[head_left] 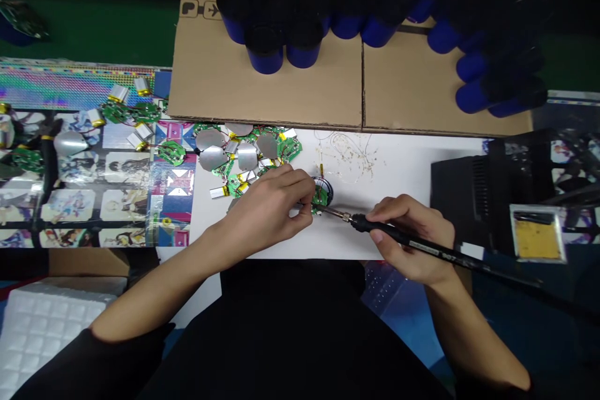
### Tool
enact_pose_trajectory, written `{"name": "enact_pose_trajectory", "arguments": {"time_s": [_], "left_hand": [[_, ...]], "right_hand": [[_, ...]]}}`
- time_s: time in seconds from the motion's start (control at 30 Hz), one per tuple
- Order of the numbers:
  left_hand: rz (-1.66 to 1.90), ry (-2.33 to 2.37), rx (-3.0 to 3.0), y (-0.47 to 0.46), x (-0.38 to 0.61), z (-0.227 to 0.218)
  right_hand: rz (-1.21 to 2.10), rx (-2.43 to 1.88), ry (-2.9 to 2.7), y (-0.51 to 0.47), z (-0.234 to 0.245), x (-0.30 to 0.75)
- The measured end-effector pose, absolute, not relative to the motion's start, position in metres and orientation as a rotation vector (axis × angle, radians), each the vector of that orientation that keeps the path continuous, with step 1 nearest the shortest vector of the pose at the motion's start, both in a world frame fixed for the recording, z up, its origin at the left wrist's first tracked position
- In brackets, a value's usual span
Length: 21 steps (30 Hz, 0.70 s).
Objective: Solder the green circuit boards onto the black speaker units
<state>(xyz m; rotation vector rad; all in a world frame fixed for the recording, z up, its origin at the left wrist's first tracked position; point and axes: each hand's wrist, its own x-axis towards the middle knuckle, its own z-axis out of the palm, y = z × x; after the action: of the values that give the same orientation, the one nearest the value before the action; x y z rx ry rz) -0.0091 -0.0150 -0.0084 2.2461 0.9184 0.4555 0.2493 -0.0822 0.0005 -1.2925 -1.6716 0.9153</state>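
Note:
My left hand [269, 206] is closed in a pinch on a small round green circuit board [320, 197] lying on the white sheet [403, 162]. My right hand [412, 234] grips a black soldering iron [422, 244] like a pen. Its metal tip [334, 213] touches the edge of the board. A pile of green circuit boards, silver battery pouches and wires [248, 153] lies just beyond my left hand.
A cardboard sheet [281, 81] with several blue and black cylinders [281, 44] lies at the back. A black soldering station [487, 190] with a yellow sponge tray [538, 234] stands at right. More boards and batteries [135, 112] rest on a printed mat at left. White foam [42, 325] sits at the lower left.

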Motion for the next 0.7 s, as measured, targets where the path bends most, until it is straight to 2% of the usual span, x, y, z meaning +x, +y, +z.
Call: {"name": "enact_pose_trajectory", "arguments": {"time_s": [0.17, 0.37, 0.47, 0.57, 0.7], "left_hand": [[0.443, 0.919, 2.249, -0.014, -0.009, -0.008], [0.444, 0.923, 2.248, -0.014, -0.009, -0.007], [0.440, 0.919, 2.255, -0.014, -0.009, -0.006], [0.437, 0.905, 2.262, -0.013, -0.009, -0.006], [0.438, 0.879, 2.284, -0.011, -0.010, -0.005]], "right_hand": [[0.841, -1.231, -1.557, -0.090, -0.003, 0.257], [0.570, -1.282, -1.283, -0.105, -0.008, 0.254], [0.632, -1.274, -1.141, -0.110, -0.012, 0.235], [0.735, -1.268, -1.201, -0.116, -0.022, 0.214], [0.666, -1.353, -1.544, -0.117, -0.038, 0.195]]}}
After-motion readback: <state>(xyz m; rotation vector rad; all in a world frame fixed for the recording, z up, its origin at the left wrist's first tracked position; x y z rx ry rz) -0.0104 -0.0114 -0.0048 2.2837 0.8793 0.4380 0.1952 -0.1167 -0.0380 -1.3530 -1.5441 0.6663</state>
